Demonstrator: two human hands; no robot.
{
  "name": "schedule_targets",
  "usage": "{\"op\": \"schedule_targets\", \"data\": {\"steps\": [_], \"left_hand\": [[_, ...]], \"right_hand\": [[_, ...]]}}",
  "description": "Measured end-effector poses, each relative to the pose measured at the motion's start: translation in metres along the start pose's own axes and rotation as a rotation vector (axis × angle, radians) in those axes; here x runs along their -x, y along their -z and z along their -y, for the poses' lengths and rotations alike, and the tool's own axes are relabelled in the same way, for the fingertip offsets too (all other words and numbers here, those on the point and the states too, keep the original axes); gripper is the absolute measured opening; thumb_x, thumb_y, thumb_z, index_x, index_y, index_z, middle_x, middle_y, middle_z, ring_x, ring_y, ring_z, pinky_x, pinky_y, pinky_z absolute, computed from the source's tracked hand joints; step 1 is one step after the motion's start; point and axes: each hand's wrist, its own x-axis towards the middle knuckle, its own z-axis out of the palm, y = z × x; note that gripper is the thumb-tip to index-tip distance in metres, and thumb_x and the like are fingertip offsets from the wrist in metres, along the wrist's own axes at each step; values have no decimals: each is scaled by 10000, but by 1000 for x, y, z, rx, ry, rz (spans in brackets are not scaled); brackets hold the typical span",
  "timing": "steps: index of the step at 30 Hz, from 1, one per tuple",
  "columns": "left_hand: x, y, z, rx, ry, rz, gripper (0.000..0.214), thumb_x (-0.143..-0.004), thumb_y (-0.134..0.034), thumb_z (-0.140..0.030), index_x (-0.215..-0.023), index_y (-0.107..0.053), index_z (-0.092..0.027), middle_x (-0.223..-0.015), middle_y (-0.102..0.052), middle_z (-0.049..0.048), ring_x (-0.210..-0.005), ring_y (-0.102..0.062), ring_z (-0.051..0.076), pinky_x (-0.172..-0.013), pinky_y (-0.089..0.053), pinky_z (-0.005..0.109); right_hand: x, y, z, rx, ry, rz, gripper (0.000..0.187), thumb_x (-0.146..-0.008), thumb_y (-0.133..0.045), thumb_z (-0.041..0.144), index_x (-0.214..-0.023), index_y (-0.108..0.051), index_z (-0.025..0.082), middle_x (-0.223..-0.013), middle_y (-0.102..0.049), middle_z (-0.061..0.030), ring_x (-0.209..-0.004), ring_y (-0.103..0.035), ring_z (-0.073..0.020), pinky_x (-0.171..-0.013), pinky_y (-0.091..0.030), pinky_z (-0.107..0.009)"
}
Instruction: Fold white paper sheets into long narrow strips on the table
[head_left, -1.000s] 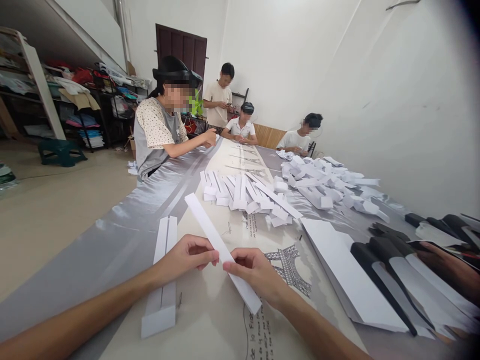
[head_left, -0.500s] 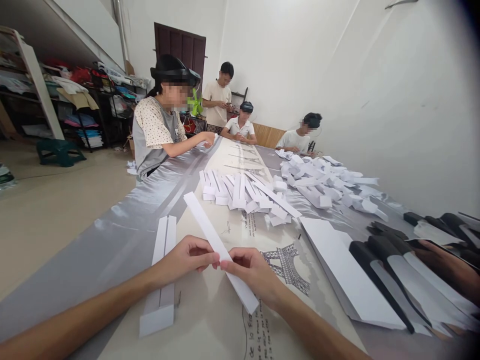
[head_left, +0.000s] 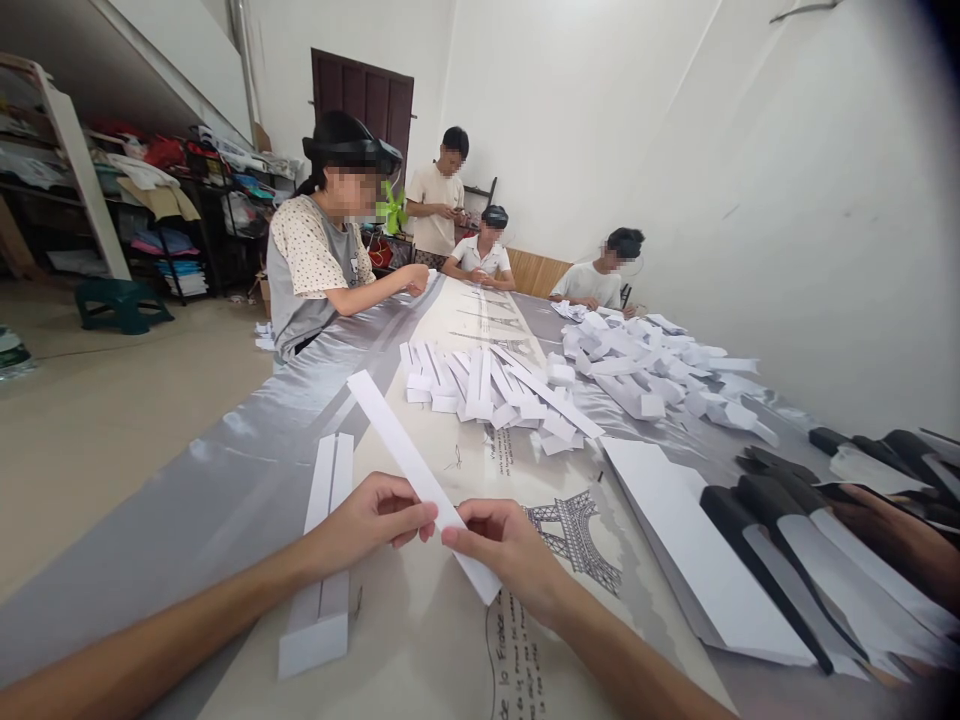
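Observation:
A long white folded paper strip slants from upper left to lower right above the table. My left hand pinches it from the left near its lower part, fingers closed on it. My right hand pinches the same strip from the right, close to its near end. The two hands almost touch. Another folded white paper piece lies flat on the table just left of my left hand.
A pile of folded white strips lies mid-table, a bigger heap to the right. White sheets with black shapes spread at right. A person in a hat leans over the table's left edge; three other people are at the far end.
The strip has slid up and to the left between my fingers, so less of it sticks out past my right hand. Both hands have stayed in place.

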Motion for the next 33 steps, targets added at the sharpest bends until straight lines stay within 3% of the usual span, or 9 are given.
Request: {"op": "schedule_targets", "data": {"steps": [6,9,14,19,26,33], "left_hand": [[1,7,4,1,-28,-86,387,-918,-631,-451,-705,-682,-132,-585,-471,-24,-563,-343,92,-545,-273,242],[-2,11,7,7,-34,-142,401,-921,-629,-464,-704,-681,-131,-591,-499,-17,-563,-367,94,-564,-296,245],[-4,9,5,13,-12,-32,400,-910,-635,-464,-698,-681,-128,-650,-571,11,-567,-420,99,-569,-328,246],[-1,6,5,-21,-26,25,350,-900,-650,-409,-688,-698,-135,-554,-453,-30,-544,-366,93,-549,-291,243],[-1,15,13,-69,-91,-105,407,-935,-603,-424,-653,-684,-142,-531,-398,-36,-538,-343,96,-550,-274,252],[-4,12,10,-42,-76,-138,420,-925,-607,-489,-706,-690,-140,-631,-569,11,-568,-431,110,-583,-364,253]], "right_hand": [[1,4,-2,-18,-20,43,302,-805,-793,442,-756,-680,166,-691,-542,14,-618,-443,-118,-585,-315,-271],[1,6,-1,33,-7,0,293,-839,-758,398,-698,-632,173,-636,-511,29,-609,-422,-115,-602,-302,-279],[0,6,-2,60,-6,-13,286,-844,-737,363,-670,-605,178,-620,-485,37,-595,-385,-111,-578,-255,-281],[0,6,-5,61,-6,8,268,-845,-737,376,-698,-644,172,-646,-496,27,-605,-400,-114,-575,-259,-282],[-3,8,-5,22,20,-30,250,-853,-746,403,-781,-691,170,-669,-542,20,-609,-452,-115,-606,-330,-276],[-3,8,-2,12,52,-53,286,-870,-731,392,-707,-641,174,-633,-532,30,-592,-429,-108,-613,-338,-274]]}}
